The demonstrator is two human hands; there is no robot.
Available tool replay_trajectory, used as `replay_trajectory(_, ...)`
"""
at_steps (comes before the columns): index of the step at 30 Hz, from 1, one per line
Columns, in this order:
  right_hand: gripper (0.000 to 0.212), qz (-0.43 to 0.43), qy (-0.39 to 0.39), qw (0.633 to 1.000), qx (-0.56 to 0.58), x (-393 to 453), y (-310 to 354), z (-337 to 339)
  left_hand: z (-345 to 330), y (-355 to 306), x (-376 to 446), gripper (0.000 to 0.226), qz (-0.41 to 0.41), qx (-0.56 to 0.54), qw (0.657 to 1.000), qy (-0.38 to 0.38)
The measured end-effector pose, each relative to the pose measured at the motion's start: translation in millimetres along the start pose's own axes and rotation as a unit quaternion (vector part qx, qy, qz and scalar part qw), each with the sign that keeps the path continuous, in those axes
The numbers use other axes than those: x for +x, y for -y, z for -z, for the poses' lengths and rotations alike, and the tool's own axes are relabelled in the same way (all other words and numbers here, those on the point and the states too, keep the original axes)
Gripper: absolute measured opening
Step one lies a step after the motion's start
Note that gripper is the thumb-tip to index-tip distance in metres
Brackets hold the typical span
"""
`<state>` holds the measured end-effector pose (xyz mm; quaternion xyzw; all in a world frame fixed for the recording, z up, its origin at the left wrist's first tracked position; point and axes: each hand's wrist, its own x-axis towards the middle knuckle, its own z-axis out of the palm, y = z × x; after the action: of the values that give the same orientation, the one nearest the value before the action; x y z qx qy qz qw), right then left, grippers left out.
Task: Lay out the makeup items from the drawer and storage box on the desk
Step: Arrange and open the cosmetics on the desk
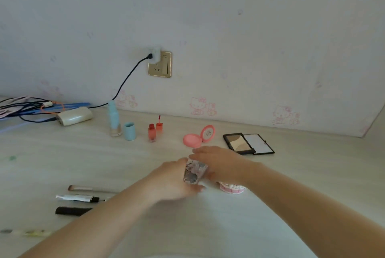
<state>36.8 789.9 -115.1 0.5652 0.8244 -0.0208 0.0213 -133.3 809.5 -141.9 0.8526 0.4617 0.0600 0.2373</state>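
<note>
My left hand (173, 180) and my right hand (218, 162) both grip a small box with a grey and pink pattern (194, 171) just above the pale desk (291, 174). Under my right wrist sits a round pink and white jar (231, 189), partly hidden. Laid out behind: a blue bottle (114, 119) with its cap (130, 131) beside it, an open red lip gloss (152, 132) with its wand cap (159, 124), an open pink compact (198, 137) and an open black palette (248, 143).
On the left lie a brush (89, 189), a silver tube (77, 198), a black item (71, 211) and a pale pen (27, 232). A white charger box (75, 115) and tangled cables (25, 107) sit at the back left, under a wall socket (160, 64).
</note>
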Motion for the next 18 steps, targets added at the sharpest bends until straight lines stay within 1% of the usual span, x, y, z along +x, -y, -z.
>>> replay_trajectory(2, 0.061, 0.007, 0.028, 1.000, -0.002, 6, 5, -4, -13, 3, 1, 0.073, -0.007, 0.077, 0.997, -0.025)
replay_trajectory(4, 0.056, 0.012, 0.028, 1.000, -0.007, 10, 6, -3, -18, 4, 0, 0.075, 0.019, 0.107, 0.992, -0.068)
replay_trajectory(5, 0.055, 0.015, 0.030, 0.999, -0.011, 10, 7, -1, -18, 5, 0, 0.072, 0.025, 0.108, 0.990, -0.086)
replay_trajectory(8, 0.054, 0.027, 0.028, 0.999, -0.018, 10, 10, 0, -12, 14, -4, 0.055, -0.005, 0.068, 0.989, -0.128)
replay_trajectory(11, 0.058, 0.026, -0.003, 0.999, 0.032, 8, 15, 3, 2, 19, -13, 0.040, -0.035, -0.033, 0.987, -0.151)
replay_trajectory(12, 0.058, 0.027, -0.018, 0.998, 0.049, 6, 17, 5, 9, 19, -18, 0.040, -0.035, -0.082, 0.983, -0.158)
replay_trajectory(14, 0.056, 0.029, -0.051, 0.995, 0.083, 2, 22, 13, 23, 17, -30, 0.049, -0.017, -0.185, 0.968, -0.171)
replay_trajectory(15, 0.056, 0.027, -0.067, 0.992, 0.107, 0, 26, 17, 29, 17, -34, 0.051, -0.013, -0.245, 0.952, -0.182)
replay_trajectory(16, 0.055, 0.023, -0.080, 0.987, 0.140, -2, 31, 22, 34, 17, -38, 0.048, -0.015, -0.313, 0.930, -0.192)
replay_trajectory(18, 0.052, 0.006, -0.102, 0.969, 0.226, -4, 43, 30, 41, 12, -42, 0.042, -0.021, -0.438, 0.872, -0.216)
